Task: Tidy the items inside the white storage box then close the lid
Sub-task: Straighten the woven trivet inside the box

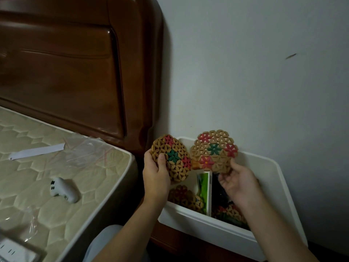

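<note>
Sorting underway: your left hand (155, 173) and right hand (238, 183) each grip a woven coaster above the white storage box (207, 226); stack them next.

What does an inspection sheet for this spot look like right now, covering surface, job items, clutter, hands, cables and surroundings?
Surface: mattress on the left, quilted, uncovered.
Job's things: white storage box open against the wall, no lid seen; two woven coasters held above it, left coaster, right coaster; more coasters and a green-and-white card stand inside.
Clutter: white controller, paper strip and clear plastic wrap on the mattress.
Hands: left hand grips one coaster; right hand holds the other by its lower edge.
Cables: nothing seen.
Surroundings: dark wooden headboard, pale wall.
</note>
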`<action>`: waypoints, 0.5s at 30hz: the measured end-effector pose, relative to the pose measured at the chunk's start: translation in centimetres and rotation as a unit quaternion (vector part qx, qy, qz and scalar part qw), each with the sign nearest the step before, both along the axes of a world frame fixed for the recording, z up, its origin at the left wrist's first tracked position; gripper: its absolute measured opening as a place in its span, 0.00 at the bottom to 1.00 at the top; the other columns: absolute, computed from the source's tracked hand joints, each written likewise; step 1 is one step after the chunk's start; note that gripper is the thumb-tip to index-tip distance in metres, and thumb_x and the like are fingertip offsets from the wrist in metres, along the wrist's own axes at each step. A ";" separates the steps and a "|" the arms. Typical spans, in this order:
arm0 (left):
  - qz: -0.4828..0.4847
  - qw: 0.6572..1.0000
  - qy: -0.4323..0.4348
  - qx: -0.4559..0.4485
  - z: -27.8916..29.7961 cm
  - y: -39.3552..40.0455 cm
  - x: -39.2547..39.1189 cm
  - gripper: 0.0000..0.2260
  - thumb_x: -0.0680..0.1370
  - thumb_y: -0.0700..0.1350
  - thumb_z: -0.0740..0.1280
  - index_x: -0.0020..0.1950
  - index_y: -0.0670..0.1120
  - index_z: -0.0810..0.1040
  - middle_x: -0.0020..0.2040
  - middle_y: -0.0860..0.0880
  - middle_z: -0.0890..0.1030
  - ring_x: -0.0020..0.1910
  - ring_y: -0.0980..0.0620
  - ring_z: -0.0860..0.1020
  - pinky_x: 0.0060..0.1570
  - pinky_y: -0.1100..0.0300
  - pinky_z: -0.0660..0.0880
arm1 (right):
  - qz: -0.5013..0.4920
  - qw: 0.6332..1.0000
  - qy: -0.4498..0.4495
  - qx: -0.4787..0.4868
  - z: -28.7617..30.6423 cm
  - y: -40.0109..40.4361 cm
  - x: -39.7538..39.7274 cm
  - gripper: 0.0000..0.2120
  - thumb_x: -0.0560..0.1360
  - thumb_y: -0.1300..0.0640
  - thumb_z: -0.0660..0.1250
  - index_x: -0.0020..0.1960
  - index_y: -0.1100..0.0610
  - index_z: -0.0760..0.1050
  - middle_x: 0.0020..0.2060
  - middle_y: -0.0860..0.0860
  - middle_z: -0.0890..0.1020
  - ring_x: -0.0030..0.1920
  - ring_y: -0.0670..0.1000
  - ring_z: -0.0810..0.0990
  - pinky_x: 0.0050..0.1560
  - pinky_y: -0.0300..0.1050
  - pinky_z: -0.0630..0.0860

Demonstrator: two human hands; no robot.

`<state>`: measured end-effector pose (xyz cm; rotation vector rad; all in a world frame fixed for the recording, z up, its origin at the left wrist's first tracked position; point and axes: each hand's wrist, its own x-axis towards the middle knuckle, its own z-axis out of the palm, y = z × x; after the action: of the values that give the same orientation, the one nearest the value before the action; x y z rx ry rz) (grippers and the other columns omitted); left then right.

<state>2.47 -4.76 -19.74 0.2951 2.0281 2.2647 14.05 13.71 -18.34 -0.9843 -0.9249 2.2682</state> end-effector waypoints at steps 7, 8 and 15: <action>-0.132 0.974 -0.166 0.076 0.5 1.4 3.0 0.09 0.86 0.55 0.62 0.63 0.62 0.79 0.55 0.55 0.86 0.58 0.45 0.84 0.40 0.42 0.85 | 0.085 0.996 0.008 0.016 -2.6 -2.4 1.0 0.17 0.85 0.51 0.63 0.69 0.55 0.80 0.63 0.57 0.86 0.66 0.59 0.82 0.63 0.59 0.80; -0.144 0.972 -0.170 0.078 0.4 1.4 3.0 0.09 0.85 0.55 0.62 0.62 0.63 0.79 0.54 0.56 0.86 0.58 0.44 0.84 0.39 0.40 0.85 | 0.069 0.997 0.003 0.033 -2.8 -2.4 1.1 0.16 0.85 0.50 0.63 0.69 0.54 0.81 0.62 0.56 0.86 0.64 0.59 0.84 0.64 0.60 0.80; -0.223 0.961 -0.159 0.049 0.4 1.4 3.4 0.13 0.84 0.62 0.59 0.67 0.67 0.75 0.59 0.55 0.85 0.56 0.46 0.86 0.38 0.36 0.83 | 0.039 0.997 -0.006 0.062 -2.3 -3.8 0.6 0.15 0.87 0.48 0.60 0.68 0.53 0.79 0.58 0.55 0.88 0.60 0.57 0.86 0.60 0.65 0.83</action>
<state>5.89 -3.35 -19.29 0.3294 1.5142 1.9816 14.66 9.93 -20.68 -0.9237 -1.1117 2.2403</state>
